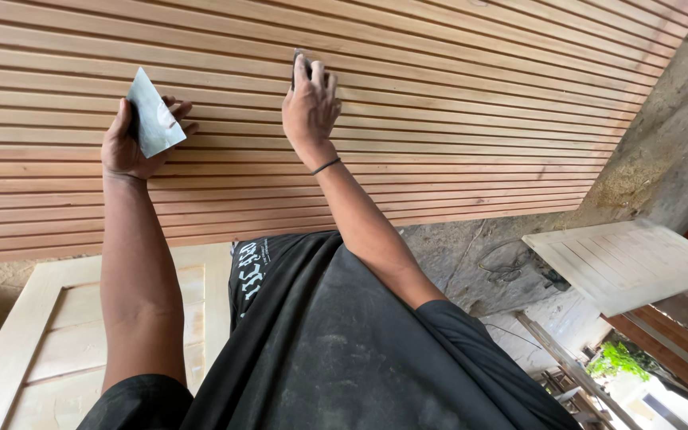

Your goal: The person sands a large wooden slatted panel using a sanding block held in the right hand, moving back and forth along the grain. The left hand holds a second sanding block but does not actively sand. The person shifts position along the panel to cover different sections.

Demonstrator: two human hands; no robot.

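My left hand (130, 143) holds a pale grey folded sheet (153, 119), its pointed corner sticking up, close to a large slatted wooden panel (455, 119) of many long reddish strips. My right hand (310, 105) presses a small dark piece (297, 65) against one of the grooves near the panel's upper middle; most of that piece is hidden under my fingers. A thin dark band circles my right wrist. My black shirt fills the lower middle of the view.
A pale unfinished panelled door (49, 334) lies at the lower left. A whitish louvred board (627, 259) leans at the right by a rough concrete wall (670, 135). Loose wires and wood scraps lie on the dusty floor (471, 263) between them.
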